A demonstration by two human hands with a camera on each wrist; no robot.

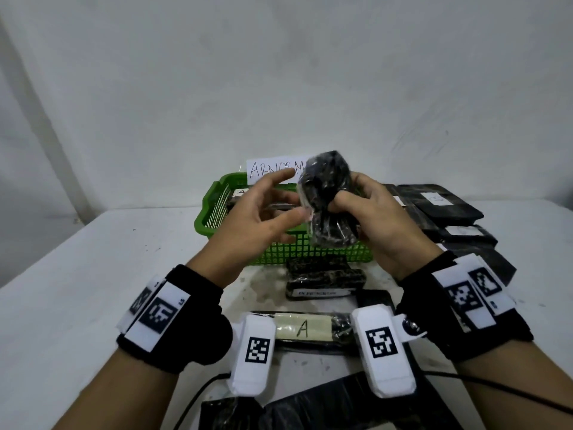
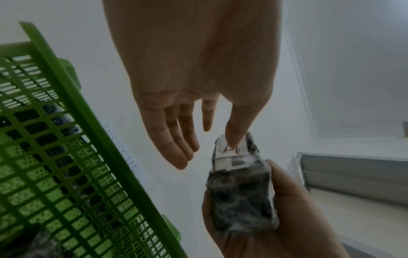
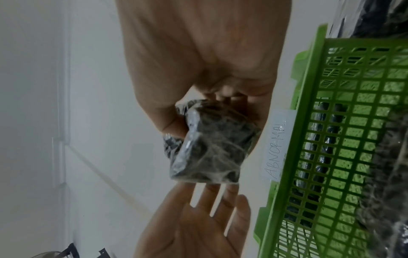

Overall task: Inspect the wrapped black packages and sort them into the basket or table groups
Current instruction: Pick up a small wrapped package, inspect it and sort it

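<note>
Green basket [image 1: 280,252], wrapped packages [image 1: 273,207] inside

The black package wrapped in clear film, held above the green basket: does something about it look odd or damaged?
The black film-wrapped package in the right hand looks lumpy, its film wrinkled. The flat packages on the table lie smooth. No tear is visible.
</note>
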